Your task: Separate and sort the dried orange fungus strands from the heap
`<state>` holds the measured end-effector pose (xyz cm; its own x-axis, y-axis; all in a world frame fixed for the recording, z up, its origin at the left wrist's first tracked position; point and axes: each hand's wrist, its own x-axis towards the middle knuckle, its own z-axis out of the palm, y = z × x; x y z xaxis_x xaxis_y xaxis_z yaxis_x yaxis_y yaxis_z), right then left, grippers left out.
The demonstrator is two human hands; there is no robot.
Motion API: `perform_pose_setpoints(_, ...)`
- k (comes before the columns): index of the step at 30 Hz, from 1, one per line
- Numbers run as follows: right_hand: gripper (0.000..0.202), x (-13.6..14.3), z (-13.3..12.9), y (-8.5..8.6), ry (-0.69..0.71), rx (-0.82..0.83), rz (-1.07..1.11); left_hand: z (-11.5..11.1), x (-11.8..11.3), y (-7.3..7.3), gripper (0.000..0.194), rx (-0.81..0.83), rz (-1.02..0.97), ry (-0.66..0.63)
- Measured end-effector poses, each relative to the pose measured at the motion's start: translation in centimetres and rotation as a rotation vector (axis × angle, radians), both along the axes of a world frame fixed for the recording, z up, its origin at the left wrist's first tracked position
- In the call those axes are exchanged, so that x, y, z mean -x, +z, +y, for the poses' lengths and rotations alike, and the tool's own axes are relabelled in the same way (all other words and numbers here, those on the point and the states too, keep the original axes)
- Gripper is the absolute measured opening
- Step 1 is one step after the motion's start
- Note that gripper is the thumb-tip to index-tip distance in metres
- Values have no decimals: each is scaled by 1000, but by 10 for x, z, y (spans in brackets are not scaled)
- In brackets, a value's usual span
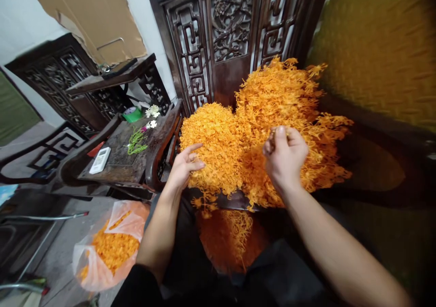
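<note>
The left hand (185, 165), loose and empty, is at the left edge of the smaller orange heap (218, 136). Right of that heap, the right hand (286, 155) is clenched before the larger heap (282, 96), any contents unclear. A carved panel (231, 77) stands behind the smaller heap.
</note>
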<state>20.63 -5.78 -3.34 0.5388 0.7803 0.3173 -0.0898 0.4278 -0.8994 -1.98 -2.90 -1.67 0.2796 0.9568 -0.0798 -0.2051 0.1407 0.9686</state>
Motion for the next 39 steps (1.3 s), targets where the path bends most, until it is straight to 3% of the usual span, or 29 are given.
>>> perform_pose_setpoints(1,38,-4,-2,2,47,17,-48,1,2,-1,69,-38,0,39)
perform_pose_setpoints(4,37,1,-9,0,403,155,-190,3,-1,-4,49,-143,35,64)
perform_pose_setpoints(6,45,9,-9,-4,601,237,-146,3,-5,-7,39,-208,88,49)
perform_pose_setpoints(9,55,15,-6,-8,797,343,-12,1,-8,-10,32,-314,200,14)
perform_pose_setpoints(11,57,17,-6,-10,891,382,-33,0,-9,-11,26,-393,280,-22)
perform_pose_setpoints(15,45,21,-4,-15,805,317,-212,-2,-8,-9,8,-550,475,-76)
perform_pose_setpoints(17,42,17,1,-17,697,306,-72,-4,-5,-8,8,-549,489,-84)
perform_pose_setpoints(20,39,-5,12,-17,449,287,271,-3,5,-6,20,-439,255,-52)
perform_pose_setpoints(22,35,-19,15,-15,324,258,290,-1,11,-6,26,-392,89,22)
perform_pose_setpoints(24,32,-24,11,-12,353,274,176,3,14,-8,28,-382,40,73)
perform_pose_setpoints(28,43,-6,-4,-8,662,342,-9,7,10,-11,29,-394,123,50)
perform_pose_setpoints(30,49,3,-10,-5,741,357,-147,7,7,-12,29,-377,157,40)
perform_pose_setpoints(34,62,8,-12,2,723,356,-419,1,-3,-13,30,-306,179,59)
perform_pose_setpoints(37,34,10,-9,-4,649,299,-541,-4,-10,-12,27,-268,156,82)
perform_pose_setpoints(39,32,8,-5,-15,559,215,-732,-6,-9,-7,25,-245,77,152)
